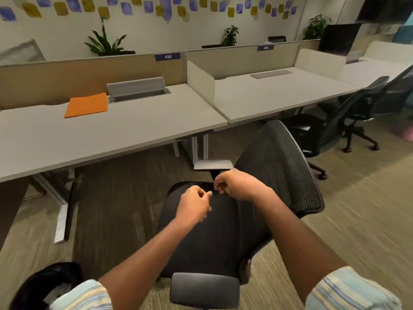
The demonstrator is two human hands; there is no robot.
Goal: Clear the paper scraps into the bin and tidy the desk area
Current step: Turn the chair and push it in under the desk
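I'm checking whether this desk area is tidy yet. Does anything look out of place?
The office chair stands out on the carpet, turned sideways rather than tucked under the desk. Both hands hover over its seat. An orange folder lies on the desk. No paper scraps show.

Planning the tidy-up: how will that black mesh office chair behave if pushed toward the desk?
The chair likely rolls easily; the neighbouring chair shows casters. It may swivel rather than track straight. The carpet probably adds drag. Both hands hover above its seat.
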